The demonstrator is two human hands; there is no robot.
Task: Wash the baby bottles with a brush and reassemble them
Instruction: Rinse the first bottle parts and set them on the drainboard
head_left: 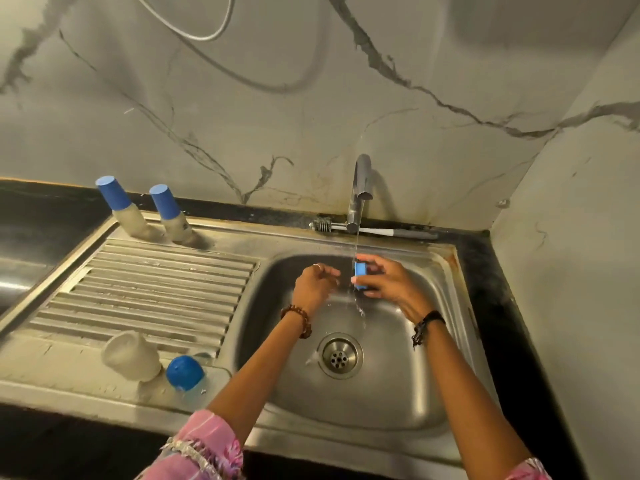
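A blue bottle ring (pixel 360 276) sits under the tap's (pixel 360 188) stream over the sink (pixel 433 375), pinched in the right hand (pixel 384 280). Left of it, the left hand (pixel 313 284) has fingers loosely curled, apparently holding nothing. A brush (pixel 346 227) lies behind the tap. Two capped bottles (pixel 169 213) stand at the drainboard's back.

Behind the left hand (pixel 313 284), which bears a thin ring, sits a brown beaded bracelet (pixel 298 318), behind the right hand (pixel 388 284) a black thread band (pixel 427 323) with dangling ends, and farther back pink patterned sleeves (pixel 204 448).
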